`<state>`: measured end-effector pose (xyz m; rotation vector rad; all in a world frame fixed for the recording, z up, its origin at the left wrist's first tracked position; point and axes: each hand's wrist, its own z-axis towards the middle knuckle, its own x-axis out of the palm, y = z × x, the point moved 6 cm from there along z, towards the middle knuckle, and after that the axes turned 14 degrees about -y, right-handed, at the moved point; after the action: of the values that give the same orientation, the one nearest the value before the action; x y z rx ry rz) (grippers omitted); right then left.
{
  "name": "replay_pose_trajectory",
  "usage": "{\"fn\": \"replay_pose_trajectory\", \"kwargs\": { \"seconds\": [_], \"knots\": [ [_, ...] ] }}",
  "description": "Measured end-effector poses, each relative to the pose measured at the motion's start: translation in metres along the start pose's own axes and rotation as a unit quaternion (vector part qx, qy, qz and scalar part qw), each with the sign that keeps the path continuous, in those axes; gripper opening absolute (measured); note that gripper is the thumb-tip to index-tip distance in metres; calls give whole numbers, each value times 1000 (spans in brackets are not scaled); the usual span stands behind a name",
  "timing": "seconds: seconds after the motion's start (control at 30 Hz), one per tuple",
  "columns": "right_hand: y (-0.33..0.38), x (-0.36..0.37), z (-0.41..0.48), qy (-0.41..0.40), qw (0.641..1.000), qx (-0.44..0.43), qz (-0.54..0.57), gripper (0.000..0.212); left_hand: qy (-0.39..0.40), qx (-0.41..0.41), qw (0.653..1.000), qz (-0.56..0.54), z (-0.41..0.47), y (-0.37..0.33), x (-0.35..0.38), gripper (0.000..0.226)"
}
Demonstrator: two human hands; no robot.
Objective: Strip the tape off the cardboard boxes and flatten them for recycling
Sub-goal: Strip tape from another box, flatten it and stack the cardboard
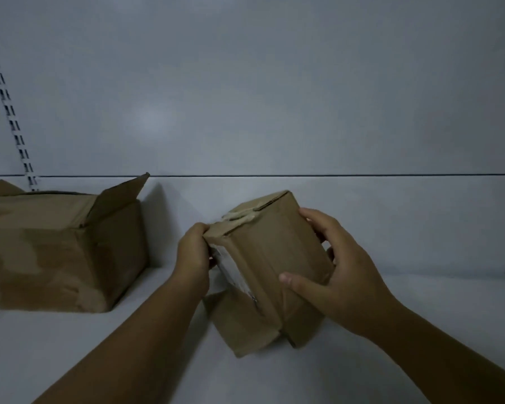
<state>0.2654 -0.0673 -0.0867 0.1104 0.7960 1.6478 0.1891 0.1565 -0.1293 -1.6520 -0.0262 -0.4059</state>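
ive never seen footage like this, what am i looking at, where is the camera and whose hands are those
There is no machine here. This is one picture from a wide-angle camera worn on a person's head, looking forward and down, so the two bare arms reaching in from below are the wearer's own. The left hand grips the upper left corner of a small brown cardboard box. The right hand holds its right side, thumb on the near face. A crumpled strip of pale tape sits over the box's top edge, a white label is on its left face, and its bottom flaps are open. To the left, a larger brown cardboard box with raised flaps stands on the white surface.
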Motion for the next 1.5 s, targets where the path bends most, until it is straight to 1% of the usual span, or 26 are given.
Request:
{"fn": "replay_pose_trajectory", "kwargs": {
  "seconds": [0.07, 0.1, 0.17, 0.2, 0.23, 0.27, 0.3, 0.37, 0.4, 0.5, 0.6, 0.63, 0.73, 0.8, 0.9, 1.03, 1.17, 1.33, 1.5],
  "knots": [
    [1, -2, -4, -26, 1000, -12, -7, 78, -1, 23, 999, -33, -8, -4, 5, 20],
    [2, -4, -5, -37, 999, -13, -3, 78, 1, 59, 998, -37, -15, -11, 3, 20],
    [2, -6, -6, -47, 999, -5, 8, 77, 12, 177, 984, -6, -31, -29, -2, 19],
    [2, -6, -7, -50, 999, -3, 13, 76, 18, 250, 968, 32, -43, -38, -6, 22],
    [4, -7, -8, -55, 998, -3, 17, 75, 36, 301, 951, 62, -56, -44, -7, 28],
    [5, -8, -9, -63, 998, -4, 22, 73, 62, 334, 937, 79, -66, -47, -6, 33],
    [7, -10, -10, -75, 997, -6, 22, 71, 100, 323, 939, 66, -75, -47, -4, 37],
    [11, -16, -12, -103, 994, -15, 18, 66, 172, 237, 956, 15, -87, -42, 2, 45],
    [12, -20, -12, -114, 993, -15, 19, 64, 200, 223, 954, 1, -93, -42, 5, 46],
    [10, -33, -13, -125, 992, 3, 34, 58, 264, 265, 927, 6, -112, -43, 12, 50],
    [8, -44, -9, -108, 993, 7, 46, 50, 271, 268, 925, 2, -112, -37, 14, 52],
    [7, -47, -6, -95, 994, 8, 62, 54, 275, 271, 922, 7, -113, -37, 15, 50],
    [9, -54, 0, -38, 993, 2, 110, 74, 313, 281, 907, 30, -116, -35, 19, 43],
    [15, -53, 0, -3, 995, -21, 96, 71, 339, 274, 899, 30, -119, -33, 19, 39],
    [24, -47, -3, 1, 997, -62, 53, 52, 349, 276, 895, 37, -118, -32, 20, 37],
    [31, -40, -8, -31, 991, -125, 28, 39, 344, 257, 903, 24, -115, -31, 18, 44],
    [30, -39, -10, -46, 990, -133, 30, 35, 335, 275, 901, 31, -114, -32, 17, 41],
    [25, -39, -7, -46, 990, -129, 25, 36, 318, 304, 897, 31, -114, -36, 16, 29],
    [21, -38, -9, -54, 990, -126, 10, 39, 287, 373, 880, 58, -115, -39, 14, 30]
  ]
}}
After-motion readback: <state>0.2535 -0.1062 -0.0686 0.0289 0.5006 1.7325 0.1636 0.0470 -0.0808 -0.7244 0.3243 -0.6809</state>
